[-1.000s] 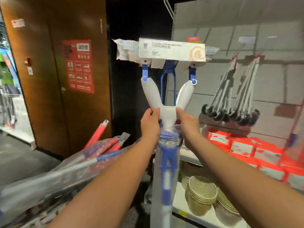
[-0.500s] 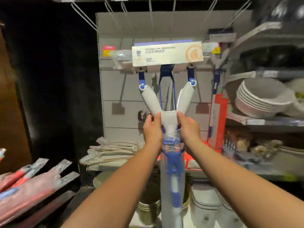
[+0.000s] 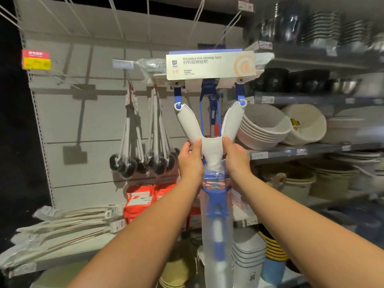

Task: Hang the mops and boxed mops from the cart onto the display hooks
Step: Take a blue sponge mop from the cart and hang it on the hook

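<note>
You hold the blue-and-white foldable sponge mop [image 3: 209,142] upright, head up, in the middle of your view. Your left hand [image 3: 190,161] grips its white Y-shaped yoke from 9 o'clock and your right hand [image 3: 235,159] grips it from 3 o'clock, thumbs on the front. The mop's cream cardboard label [image 3: 209,65] sits at 12 o'clock, below the white wire display hooks [image 3: 116,19]. A clear plastic sleeve [image 3: 216,235] wraps the handle toward 6 o'clock. Black-headed brushes [image 3: 141,161] hang at 9 o'clock, and stacked white bowls [image 3: 261,129] sit on a shelf at 3 o'clock.
</note>
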### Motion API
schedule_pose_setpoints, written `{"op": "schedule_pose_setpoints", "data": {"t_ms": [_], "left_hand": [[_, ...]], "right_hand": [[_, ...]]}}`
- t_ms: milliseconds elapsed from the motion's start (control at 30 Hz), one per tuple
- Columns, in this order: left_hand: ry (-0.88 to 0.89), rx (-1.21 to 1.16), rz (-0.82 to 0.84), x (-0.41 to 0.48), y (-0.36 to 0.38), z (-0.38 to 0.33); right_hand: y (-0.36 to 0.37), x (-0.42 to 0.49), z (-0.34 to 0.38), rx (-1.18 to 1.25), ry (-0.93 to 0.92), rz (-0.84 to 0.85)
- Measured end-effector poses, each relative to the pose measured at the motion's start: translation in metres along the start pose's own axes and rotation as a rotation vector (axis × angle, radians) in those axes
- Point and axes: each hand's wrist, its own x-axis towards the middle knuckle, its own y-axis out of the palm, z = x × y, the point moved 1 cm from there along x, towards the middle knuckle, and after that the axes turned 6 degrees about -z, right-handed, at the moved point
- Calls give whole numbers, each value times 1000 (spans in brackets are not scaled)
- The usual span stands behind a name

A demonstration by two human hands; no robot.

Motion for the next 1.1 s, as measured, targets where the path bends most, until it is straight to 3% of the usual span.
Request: {"op": "schedule_pose_setpoints", "data": {"t_ms": [500,767,1100], "left_hand": [[-46,78,206,99,60,60],[-22,19,245,136,109,85],[75,30,177,188,195,92]], "right_hand": [[22,103,-29,-124,-4,-190],[17,169,-39,-134,-75,-159],[11,286,-22,-118,-150,-32]]}}
